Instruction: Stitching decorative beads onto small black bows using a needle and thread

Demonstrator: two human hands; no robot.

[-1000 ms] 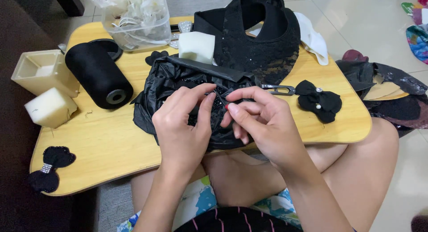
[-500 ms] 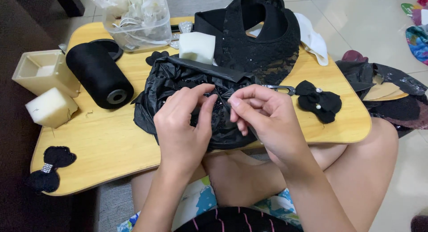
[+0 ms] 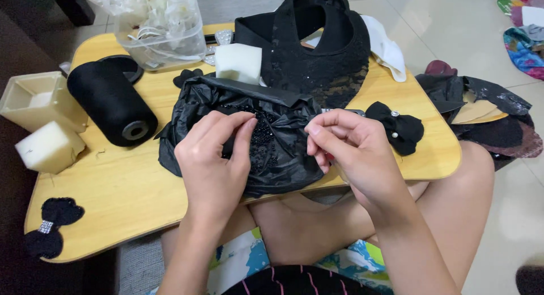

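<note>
Left hand [image 3: 212,164]: fingers bent, pressing down on the black crinkled fabric piece [image 3: 249,133], fingertips beside a patch of small black beads [image 3: 262,141] at its middle. Holds nothing free; it pins the cloth.

Right hand [image 3: 351,153]: fingers pinched narrow at the fabric's right edge, thumb and forefinger closed together; whether a needle or thread sits in the pinch cannot be told.

Black crinkled fabric piece: lies at the middle of the tabletop [image 3: 130,187], its lower edge overhanging the near rim above the person's lap.

Tabletop: light wood, rounded corners. Bare wood shows in a wide band on the near left, between the fabric and a black bow with a sparkly centre [image 3: 48,227] at the left corner. The far half is crowded.

Other items:
- Large black thread spool [image 3: 110,102], on its side, left of the fabric and just apart from it.
- Cream square holder [image 3: 37,99] and white foam block [image 3: 48,147], left edge.
- Second white foam block [image 3: 239,62], touching the fabric's far edge.
- Clear plastic tub [image 3: 161,31] of pale trimmings, far left.
- Black sequined visor [image 3: 320,43], far centre.
- Black bow with pearls [image 3: 399,128], right of the right hand, near it.
- Dark fabric scraps [image 3: 481,111] on the tiled floor off the right edge.
</note>
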